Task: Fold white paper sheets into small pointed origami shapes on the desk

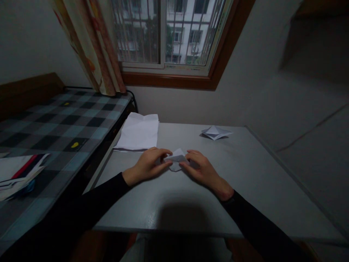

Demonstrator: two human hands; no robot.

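A small piece of folded white paper [178, 155] is held above the middle of the table, its top corner pointing away from me. My left hand [151, 162] pinches its left edge between thumb and fingers. On the opposite side my right hand [201, 167] grips the right edge the same way. Below the upper fold a smaller flap shows between the two thumbs. Farther back on the right rests a finished-looking folded paper boat [215, 132], apart from both hands.
A stack of white paper sheets [140, 131] lies at the table's back left. The white table [261, 182] meets walls behind and on the right. Left of it stands a bed with a checked cover [89, 122], bearing a folded cloth or bag [20, 173]. A curtain [95, 47] hangs beside the window.
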